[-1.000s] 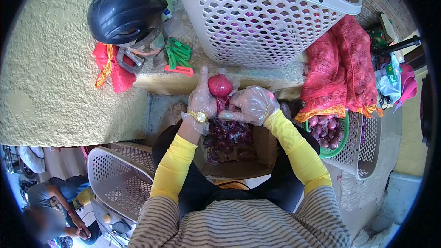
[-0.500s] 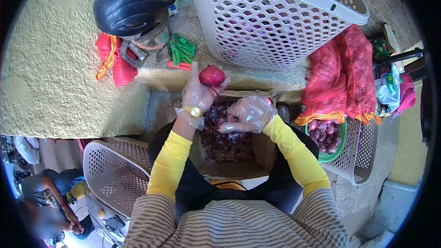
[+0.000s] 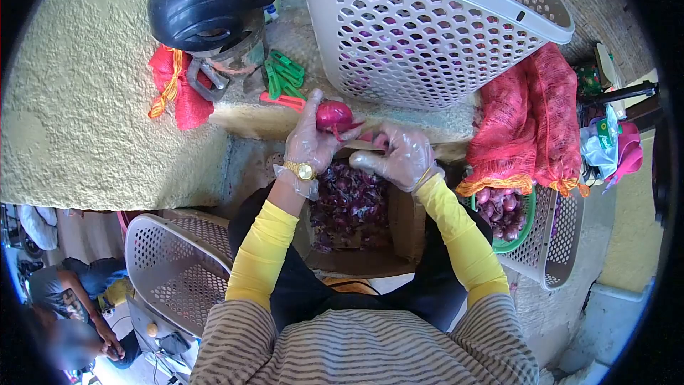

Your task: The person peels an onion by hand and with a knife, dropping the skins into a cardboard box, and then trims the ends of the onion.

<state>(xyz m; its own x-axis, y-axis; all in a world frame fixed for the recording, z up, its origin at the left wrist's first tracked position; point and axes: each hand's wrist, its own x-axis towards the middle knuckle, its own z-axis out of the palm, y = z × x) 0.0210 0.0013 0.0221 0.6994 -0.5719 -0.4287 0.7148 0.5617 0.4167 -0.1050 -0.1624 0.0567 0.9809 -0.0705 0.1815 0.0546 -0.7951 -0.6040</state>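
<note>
A red onion [image 3: 333, 115] with a loose flap of skin rests in my left hand [image 3: 311, 135], which wears a clear plastic glove and is closed round it. Just to the right, my right hand [image 3: 400, 155], gloved too, has its fingers pinched near the onion; a bit of reddish skin shows at the fingertips. Below both hands, between my legs, stands a cardboard box [image 3: 410, 224] holding many purple onion skins [image 3: 349, 199].
A tall perforated basket [image 3: 434, 36] stands ahead. Red mesh sacks [image 3: 506, 121] and a green basket of onions [image 3: 531, 217] are at right. Another basket [image 3: 146, 242] is at left, near a seated person [image 3: 92, 299]. A black helmet [image 3: 203, 3] sits at upper left.
My right hand has moved up and slightly right, out from over the box and closer to the onion's level. The onion has turned in my left hand, and a skin flap now sticks out.
</note>
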